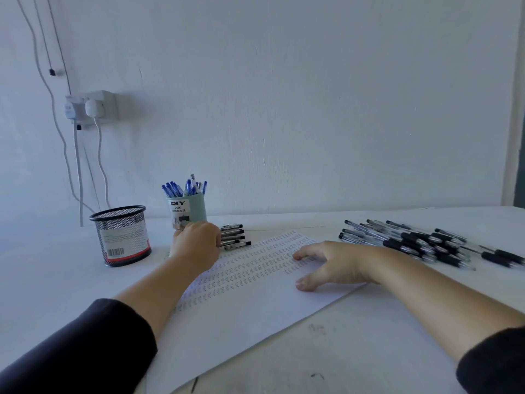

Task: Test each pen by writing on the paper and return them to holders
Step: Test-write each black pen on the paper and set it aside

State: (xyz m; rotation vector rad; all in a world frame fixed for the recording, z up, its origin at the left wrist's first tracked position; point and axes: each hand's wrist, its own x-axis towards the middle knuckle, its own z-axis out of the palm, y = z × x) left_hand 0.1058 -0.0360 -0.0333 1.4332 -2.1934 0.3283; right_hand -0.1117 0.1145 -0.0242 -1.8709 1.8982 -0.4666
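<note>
The left hand (196, 245), at 10 o'clock on the paper (255, 285), curls its fingers round a bundle of black pens (234, 236), just beside the green holder (187, 210) of blue pens. The right hand (332, 264) rests on the paper, fingers relaxed and spread, holding nothing; more black pens (420, 243) lie at 2 o'clock on the bench (355, 351).
</note>
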